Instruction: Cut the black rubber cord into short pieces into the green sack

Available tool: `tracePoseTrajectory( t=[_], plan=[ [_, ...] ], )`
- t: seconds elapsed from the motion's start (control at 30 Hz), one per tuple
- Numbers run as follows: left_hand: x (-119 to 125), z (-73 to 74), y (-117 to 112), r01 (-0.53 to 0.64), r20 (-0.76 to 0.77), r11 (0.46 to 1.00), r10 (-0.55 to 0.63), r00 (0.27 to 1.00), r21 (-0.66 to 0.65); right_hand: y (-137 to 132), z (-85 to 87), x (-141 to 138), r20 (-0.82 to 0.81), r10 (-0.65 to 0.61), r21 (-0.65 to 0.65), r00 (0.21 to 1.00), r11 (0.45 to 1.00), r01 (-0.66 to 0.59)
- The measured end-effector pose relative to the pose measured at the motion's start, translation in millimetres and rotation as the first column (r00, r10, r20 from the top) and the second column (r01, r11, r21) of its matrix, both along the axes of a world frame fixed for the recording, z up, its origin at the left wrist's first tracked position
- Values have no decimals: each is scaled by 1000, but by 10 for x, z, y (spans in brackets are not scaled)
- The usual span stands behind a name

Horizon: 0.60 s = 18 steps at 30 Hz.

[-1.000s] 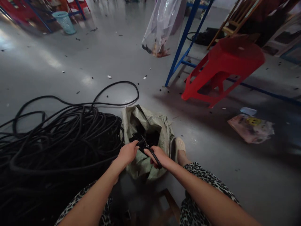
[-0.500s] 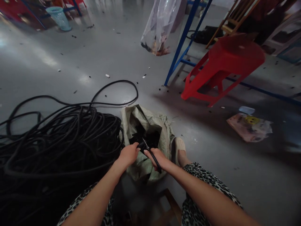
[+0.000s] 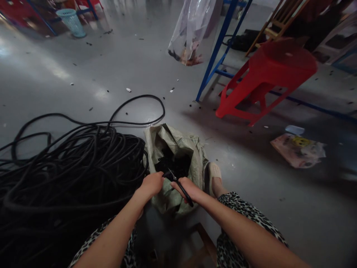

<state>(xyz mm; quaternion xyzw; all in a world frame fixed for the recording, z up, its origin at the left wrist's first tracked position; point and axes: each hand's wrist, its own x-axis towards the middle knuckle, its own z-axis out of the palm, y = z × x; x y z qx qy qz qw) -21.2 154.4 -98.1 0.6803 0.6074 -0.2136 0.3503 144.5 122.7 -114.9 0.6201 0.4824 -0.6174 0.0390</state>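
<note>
My right hand (image 3: 188, 188) is closed around scissors (image 3: 185, 192) with black handles, their thin blades pointing up and left. Close beside the blades, my left hand (image 3: 153, 185) grips a black cord (image 3: 167, 174); a short end of it sticks out toward the scissors. Whether the blades touch the cord I cannot tell. Both hands are over the near rim of a pale green woven sack (image 3: 195, 163). Inside the sack lies a heap of small black pieces (image 3: 178, 163), partly in shadow.
A large tangle of black cord (image 3: 92, 149) covers the floor left of the sack, one loop reaching behind it. A red stool (image 3: 279, 70) and a blue metal frame (image 3: 214, 67) stand to the right. Further back are a plastic bag (image 3: 192, 37) and a light blue basket (image 3: 71, 22).
The scissor tips are slightly lower and nearer my left hand. Both hands keep their grips, and the whole view has shifted a little.
</note>
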Motion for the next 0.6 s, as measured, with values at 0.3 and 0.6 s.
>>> tracePoseTrajectory(
  t=[0.3, 0.6],
  plan=[
    [-14, 13, 0, 9, -16, 998, -10, 1000, -58, -71, -126, 16, -18, 10, -13, 1000, 1000, -10],
    [-71, -37, 76, -65, 9, 982, 64, 998, 175, 95, -66, 75, 32, -33, 49, 999, 998, 31]
  ],
)
